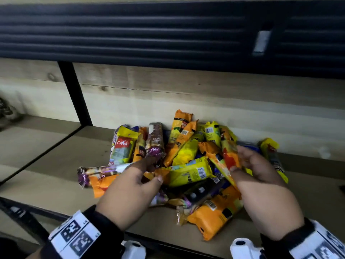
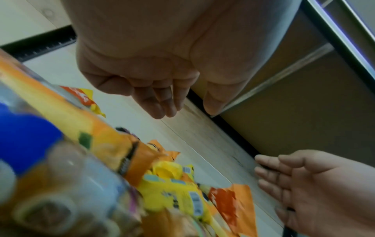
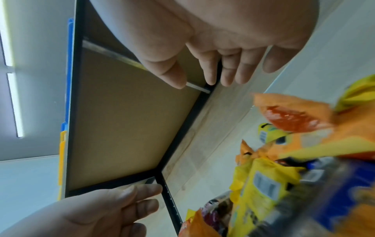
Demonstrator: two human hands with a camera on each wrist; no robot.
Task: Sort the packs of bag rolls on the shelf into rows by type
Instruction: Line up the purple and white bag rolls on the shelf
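Jumbled heap of bag-roll packs (image 1: 188,165) on wooden shelf (image 1: 56,161), against back panel: orange, yellow, purple, blue wrappers overlapping, unsorted. Left hand (image 1: 128,191) above heap's left side, fingers loosely spread, gripping nothing. Right hand (image 1: 261,186) above right side, fingers relaxed, likewise gripping nothing. Black upright post (image 1: 74,94) left of heap.

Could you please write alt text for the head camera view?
Two hands, the left hand and the right hand, hover open over a jumbled pile of packs in orange, yellow and purple wrappers. The pile lies on a pale wooden shelf, near its back wall.
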